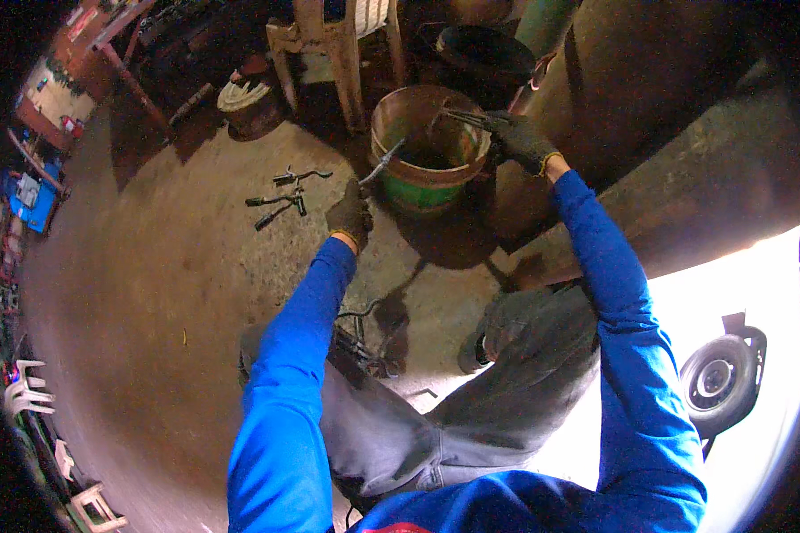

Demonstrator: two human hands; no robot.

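Note:
My left hand (350,213), in a dark glove, is closed round a thin, pale-grey stick-like tool (383,163). The tool tilts up to the right, its tip at the left rim of a rusty bucket (387,147) with a green lower side. On the other side of the bucket my right hand (523,142), gloved too, grips a slim dark metal part (468,117) that reaches over the rim. Its exact kind is hard to make out. Several dark lever-shaped metal parts (284,206) lie on the floor left of my left hand.
More dark metal parts (357,336) lie between my legs, near a small bent rod (420,393). Behind the bucket stand a worn chair (316,44) and a black tub (484,51). A cut drum-like container (249,105) sits farther left; a wheel (716,377) is at the right.

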